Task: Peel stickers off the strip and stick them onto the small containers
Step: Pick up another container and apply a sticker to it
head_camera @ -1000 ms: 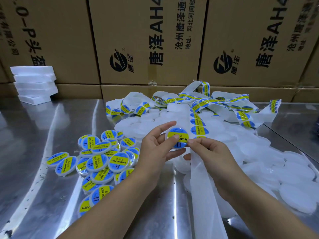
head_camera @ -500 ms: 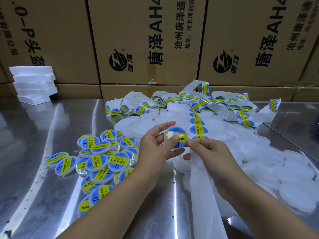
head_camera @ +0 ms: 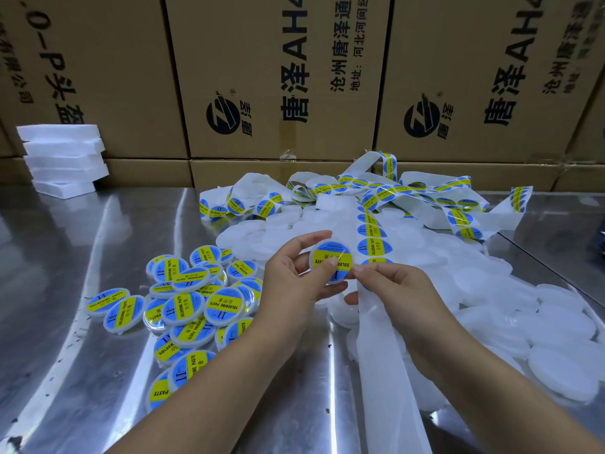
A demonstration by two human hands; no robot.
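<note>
1. Foam blocks (head_camera: 62,158), white and stacked, sit at the far left of the metal table (head_camera: 65,273), against brown cartons (head_camera: 278,77) printed with black characters.
2. Labelled containers (head_camera: 196,299) lie in a loose heap left of centre, each round lid carrying a blue and yellow "SOLDERING PASTE" label; several overlap.
3. The left hand (head_camera: 294,280) is raised above the table near the middle and grips one container (head_camera: 340,253) by its rim, with the thumb tip pressed on its face.
4. That container already wears a sticker (head_camera: 322,257) and faces the camera, tilted upright, just beside the right hand's fingertips.
5. The right hand (head_camera: 393,290) pinches the strip (head_camera: 371,239) between thumb and forefinger, at the edge of a sticker partly hidden under the fingers.
6. Beyond the pinch the strip runs back with stickers in a row into tangled loops near the cartons; on the near side its bare backing (head_camera: 383,371) trails toward the camera.
7. Plain containers (head_camera: 523,322), white and unlabelled, spread under the strip and out to the right.
</note>
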